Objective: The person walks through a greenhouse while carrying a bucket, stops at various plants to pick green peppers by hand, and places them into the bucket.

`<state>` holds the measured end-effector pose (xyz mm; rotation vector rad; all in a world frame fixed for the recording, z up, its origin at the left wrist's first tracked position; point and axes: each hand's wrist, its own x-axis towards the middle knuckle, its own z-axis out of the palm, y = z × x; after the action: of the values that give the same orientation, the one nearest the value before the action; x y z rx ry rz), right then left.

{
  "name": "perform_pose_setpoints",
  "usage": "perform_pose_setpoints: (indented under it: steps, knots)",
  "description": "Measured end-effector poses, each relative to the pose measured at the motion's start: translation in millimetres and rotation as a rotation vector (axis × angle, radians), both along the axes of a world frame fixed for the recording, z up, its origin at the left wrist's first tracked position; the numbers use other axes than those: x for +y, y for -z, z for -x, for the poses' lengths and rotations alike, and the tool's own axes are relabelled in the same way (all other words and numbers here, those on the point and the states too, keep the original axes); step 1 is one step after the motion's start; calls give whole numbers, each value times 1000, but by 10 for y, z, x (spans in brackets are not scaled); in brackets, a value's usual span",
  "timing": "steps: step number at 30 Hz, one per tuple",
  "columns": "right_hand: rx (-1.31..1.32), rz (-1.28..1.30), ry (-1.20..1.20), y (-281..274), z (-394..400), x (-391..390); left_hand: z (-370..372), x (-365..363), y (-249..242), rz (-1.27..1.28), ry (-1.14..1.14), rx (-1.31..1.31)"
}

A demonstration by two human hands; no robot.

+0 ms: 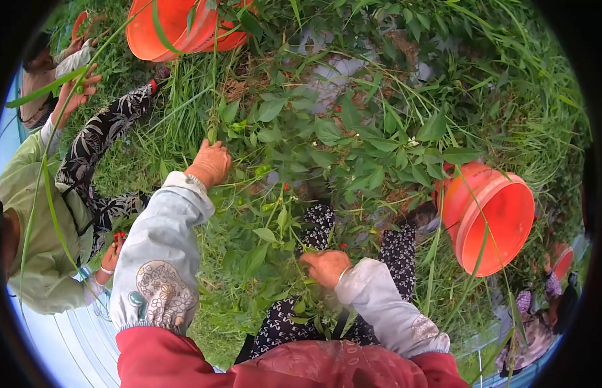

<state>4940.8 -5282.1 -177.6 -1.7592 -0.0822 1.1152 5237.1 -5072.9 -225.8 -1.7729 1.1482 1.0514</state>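
My left hand (211, 164) is closed among the plant stems at the centre left, its fingers round a green stem or leaves near the top of the fist. Lower down, my right hand (326, 267) is closed beside a stem of a leafy pepper plant (268, 200), its fingertips hidden by the foliage. Small green peppers (263, 170) hang between my hands, and a small red one (286, 187) shows close by. An orange bucket (488, 213) lies tilted at the right, its opening facing me.
More orange buckets (184, 29) lie tilted at the top left. A person in a green top (45, 226) works close on the left, one hand holding red peppers (119, 236). Other people are at the upper left and lower right. Tall grass blades cross the view.
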Motion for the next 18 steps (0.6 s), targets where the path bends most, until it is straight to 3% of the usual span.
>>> perform_pose_setpoints:
  steps: [2,6,8,9,10,12,18]
  knots:
    - [23,9,-65,23,10,9,160,-168,-165,-33,-402,221]
    - [46,-1,-71,-28,-43,-45,417,-298,-494,148,-459,140]
    - [39,2,-74,-49,-29,-64,489,-201,-493,432,-529,132]
    - [35,6,-79,-41,-27,-77,513,-209,-491,573,-696,113]
    - [14,7,-65,-34,-12,-78,510,-206,-494,576,-698,111]
    - [1,7,-58,-67,1,-90,533,-225,-540,415,-1038,106]
    - [-21,22,-8,-87,-7,-102,602,23,-489,430,-1103,98]
